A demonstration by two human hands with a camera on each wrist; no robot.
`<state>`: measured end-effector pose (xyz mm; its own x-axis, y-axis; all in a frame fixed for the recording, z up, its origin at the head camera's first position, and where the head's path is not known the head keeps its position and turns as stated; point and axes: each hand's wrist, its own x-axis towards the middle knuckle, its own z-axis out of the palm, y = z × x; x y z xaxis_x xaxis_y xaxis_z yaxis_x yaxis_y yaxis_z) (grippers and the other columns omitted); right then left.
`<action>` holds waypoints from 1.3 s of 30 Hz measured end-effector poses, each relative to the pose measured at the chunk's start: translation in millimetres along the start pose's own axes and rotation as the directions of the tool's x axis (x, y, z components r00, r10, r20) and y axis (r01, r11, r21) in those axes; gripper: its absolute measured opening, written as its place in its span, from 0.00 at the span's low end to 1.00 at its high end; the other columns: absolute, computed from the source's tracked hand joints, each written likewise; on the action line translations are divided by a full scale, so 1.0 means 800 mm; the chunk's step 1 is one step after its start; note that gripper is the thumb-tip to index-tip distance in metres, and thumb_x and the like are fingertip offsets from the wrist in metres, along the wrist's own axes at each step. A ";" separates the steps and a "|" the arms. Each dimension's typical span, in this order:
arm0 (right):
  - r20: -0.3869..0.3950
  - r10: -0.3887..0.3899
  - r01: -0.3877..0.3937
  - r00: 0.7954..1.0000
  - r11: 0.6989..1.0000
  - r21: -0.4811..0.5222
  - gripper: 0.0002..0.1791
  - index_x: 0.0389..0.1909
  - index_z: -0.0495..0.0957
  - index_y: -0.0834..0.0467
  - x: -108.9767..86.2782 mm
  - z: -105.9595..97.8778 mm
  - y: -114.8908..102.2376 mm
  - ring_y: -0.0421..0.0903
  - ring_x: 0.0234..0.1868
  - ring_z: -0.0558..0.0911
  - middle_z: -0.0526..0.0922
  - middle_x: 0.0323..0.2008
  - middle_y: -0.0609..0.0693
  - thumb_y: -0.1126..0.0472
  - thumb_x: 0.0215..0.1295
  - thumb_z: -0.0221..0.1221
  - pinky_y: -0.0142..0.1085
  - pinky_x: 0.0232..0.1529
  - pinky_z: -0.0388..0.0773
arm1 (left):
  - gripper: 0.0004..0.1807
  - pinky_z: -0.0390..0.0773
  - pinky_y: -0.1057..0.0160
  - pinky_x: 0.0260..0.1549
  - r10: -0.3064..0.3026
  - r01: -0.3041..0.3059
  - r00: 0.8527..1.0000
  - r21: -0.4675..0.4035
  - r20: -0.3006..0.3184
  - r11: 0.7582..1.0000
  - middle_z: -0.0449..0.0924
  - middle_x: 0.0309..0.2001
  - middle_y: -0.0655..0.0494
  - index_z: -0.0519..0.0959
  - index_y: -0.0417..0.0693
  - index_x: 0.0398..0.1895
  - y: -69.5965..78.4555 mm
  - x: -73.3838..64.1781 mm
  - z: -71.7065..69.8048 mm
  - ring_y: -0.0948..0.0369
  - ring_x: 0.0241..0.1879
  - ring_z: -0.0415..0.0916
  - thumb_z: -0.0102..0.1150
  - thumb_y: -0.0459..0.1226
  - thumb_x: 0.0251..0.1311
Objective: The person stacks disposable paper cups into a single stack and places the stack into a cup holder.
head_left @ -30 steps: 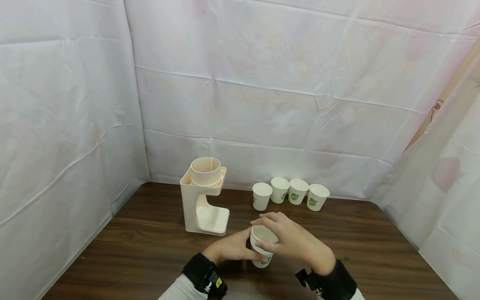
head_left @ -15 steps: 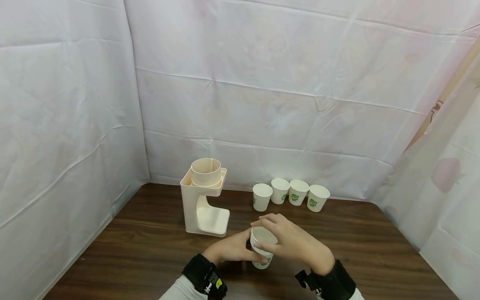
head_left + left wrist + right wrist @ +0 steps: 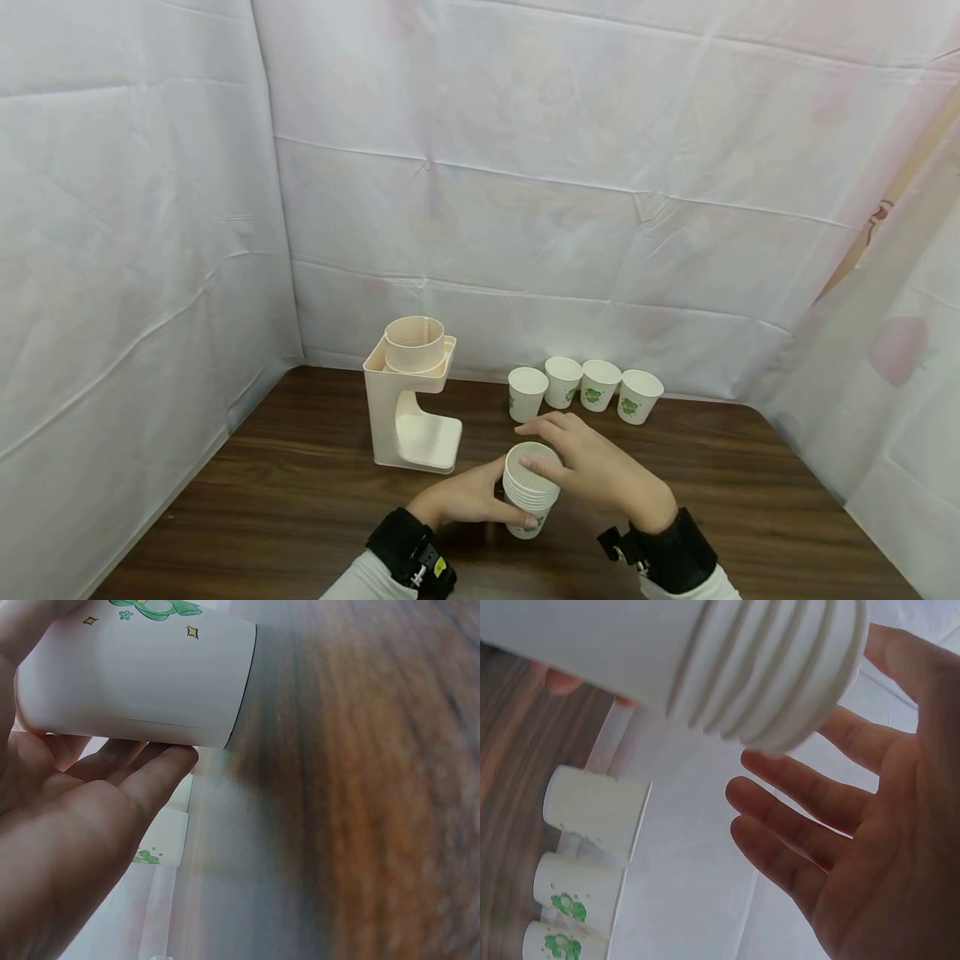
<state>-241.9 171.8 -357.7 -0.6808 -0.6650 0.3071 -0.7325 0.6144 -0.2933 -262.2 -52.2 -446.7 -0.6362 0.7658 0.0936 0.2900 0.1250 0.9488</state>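
Observation:
A stack of nested white paper cups (image 3: 534,496) with a green print stands before me in the head view. My left hand (image 3: 468,493) grips its lower part, thumb across the front. In the left wrist view the lowest cup (image 3: 142,682) shows, with fingers (image 3: 161,776) along its side and its base close to the wooden table. My right hand (image 3: 596,467) hovers around the upper rim, thumb over the mouth. In the right wrist view its fingers (image 3: 795,832) are spread and loosely bent beside the stacked rims (image 3: 772,667), pinching nothing.
A cream-coloured stand (image 3: 382,417) with a round tube (image 3: 414,346) on top and a flat base plate (image 3: 431,442) is at the left. Several single paper cups (image 3: 600,385) line the back of the dark wooden table (image 3: 277,483), near the white cloth (image 3: 480,225).
My right hand has come up and back slightly from the rim, uncovering more stacked rims. The left hand keeps its grip. The stack's top now sits a little further right and higher in view.

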 end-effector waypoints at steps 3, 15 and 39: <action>-0.039 -0.017 0.015 0.999 0.999 -0.029 0.21 0.62 0.76 0.49 0.004 -0.002 0.009 0.49 0.61 0.73 0.76 0.59 0.47 0.44 0.75 0.55 0.50 0.56 0.74 | 0.41 0.68 0.61 0.59 -0.002 0.002 1.000 0.002 -0.003 1.000 0.75 0.59 0.64 0.59 0.60 0.73 0.000 0.000 0.000 0.64 0.60 0.71 0.72 0.40 0.60; -0.062 -0.009 0.009 0.998 1.000 -0.002 0.23 0.63 0.75 0.56 0.029 0.004 0.051 0.53 0.63 0.73 0.76 0.60 0.53 0.50 0.73 0.60 0.51 0.58 0.73 | 0.43 0.67 0.60 0.60 0.002 -0.002 1.000 0.003 -0.003 1.000 0.73 0.61 0.65 0.58 0.59 0.74 0.002 0.000 -0.001 0.64 0.62 0.70 0.72 0.40 0.59; -0.088 0.064 -0.070 0.994 0.995 -0.075 0.29 0.68 0.70 0.59 0.109 0.041 0.132 0.59 0.63 0.70 0.73 0.63 0.59 0.49 0.72 0.61 0.55 0.59 0.70 | 0.44 0.65 0.61 0.61 -0.019 0.019 1.000 0.025 -0.023 1.000 0.74 0.60 0.66 0.58 0.59 0.74 -0.001 0.002 -0.001 0.66 0.62 0.69 0.73 0.40 0.58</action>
<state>-378.7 164.8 -391.3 -0.7240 -0.5845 0.3663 -0.6812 0.6897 -0.2455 -264.1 -51.8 -446.7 -0.6577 0.7487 0.0829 0.2954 0.1551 0.9427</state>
